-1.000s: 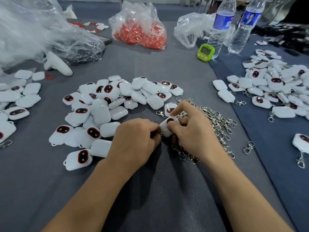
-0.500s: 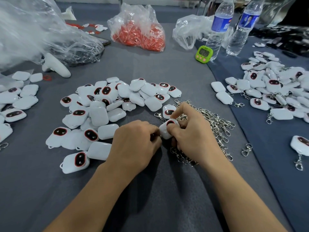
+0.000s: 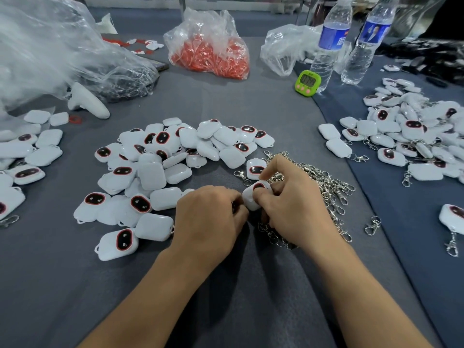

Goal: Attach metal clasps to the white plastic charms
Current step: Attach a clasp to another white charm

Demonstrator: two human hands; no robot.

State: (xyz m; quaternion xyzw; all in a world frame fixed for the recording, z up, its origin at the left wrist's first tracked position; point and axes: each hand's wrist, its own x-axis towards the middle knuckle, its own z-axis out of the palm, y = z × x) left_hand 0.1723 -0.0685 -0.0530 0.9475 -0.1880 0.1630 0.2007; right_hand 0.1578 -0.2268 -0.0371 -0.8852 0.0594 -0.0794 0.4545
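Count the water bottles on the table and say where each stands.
2. The first bottle stands at the far right, just behind the green timer. The second bottle stands beside it, further right. The plastic bags nearby could hide others.

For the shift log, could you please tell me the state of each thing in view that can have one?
right hand, pinching the held charm
left hand, curled against that charm; contents hidden
middle charm pile, loose, no clasps seen
right charm pile, clasps attached on several
clasp pile, loose heap beside right hand
timer, upright, display on
water bottles, upright
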